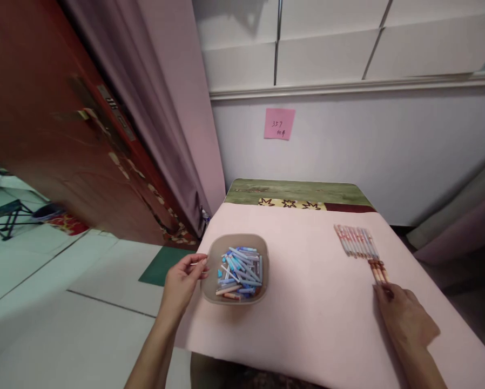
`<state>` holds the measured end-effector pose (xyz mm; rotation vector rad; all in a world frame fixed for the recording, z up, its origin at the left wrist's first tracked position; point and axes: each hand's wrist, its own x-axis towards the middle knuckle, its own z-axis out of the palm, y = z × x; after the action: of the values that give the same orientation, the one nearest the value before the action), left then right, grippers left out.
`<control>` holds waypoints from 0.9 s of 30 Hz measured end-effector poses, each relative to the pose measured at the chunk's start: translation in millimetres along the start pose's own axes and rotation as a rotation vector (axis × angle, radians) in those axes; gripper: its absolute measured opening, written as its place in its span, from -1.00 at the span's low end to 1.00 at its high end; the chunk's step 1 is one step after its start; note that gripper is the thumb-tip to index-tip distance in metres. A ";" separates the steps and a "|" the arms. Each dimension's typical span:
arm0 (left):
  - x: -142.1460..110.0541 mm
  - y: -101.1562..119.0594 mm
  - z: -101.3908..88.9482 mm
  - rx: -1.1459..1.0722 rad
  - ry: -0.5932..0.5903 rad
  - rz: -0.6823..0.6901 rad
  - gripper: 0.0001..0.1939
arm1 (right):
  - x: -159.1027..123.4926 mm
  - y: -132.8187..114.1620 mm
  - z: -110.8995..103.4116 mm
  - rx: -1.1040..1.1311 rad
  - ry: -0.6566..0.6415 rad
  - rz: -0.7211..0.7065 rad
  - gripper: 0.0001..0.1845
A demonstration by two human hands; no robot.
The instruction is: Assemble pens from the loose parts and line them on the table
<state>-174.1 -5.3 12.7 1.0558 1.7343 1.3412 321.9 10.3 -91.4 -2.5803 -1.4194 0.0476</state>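
A translucent plastic container (264, 292) stands on the pink-covered table, left of the middle. Inside lies a jumbled heap of pens (242, 270), mostly blue and grey, with loose caps and one orange-brown pen. My left hand (186, 275) is closed at the container's left rim, thumb and fingers pinched on it. Over on the right, a row of reddish-and-white pens (356, 241) lies side by side. Just below that row are a few brown-and-white pens (378, 271). My right hand (404, 313) has its fingers curled at their near ends, partly hiding them.
The table (307, 324) has a green wood-patterned strip at its far edge, against the white wall. A pink note (279, 123) with handwriting is stuck to the wall. A reddish-brown door (56, 124) and a purple curtain (157, 108) stand to the left.
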 end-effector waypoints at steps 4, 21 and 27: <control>-1.3 -3.9 -6.2 0.130 0.000 0.040 -0.61 | -4.4 -11.6 -12.6 0.027 0.009 0.043 -0.51; -3.2 -8.0 9.9 0.878 -0.242 0.380 -0.88 | -144.0 -196.1 -30.5 0.711 -0.112 -1.104 -0.80; -1.7 -5.9 29.2 0.905 -0.605 0.360 -0.89 | -151.8 -190.1 -15.7 0.780 -0.146 -1.086 -0.82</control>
<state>-148.6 4.3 0.5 2.0802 1.6983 0.2509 83.6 -20.6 -50.6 -1.0381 -2.0924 0.5027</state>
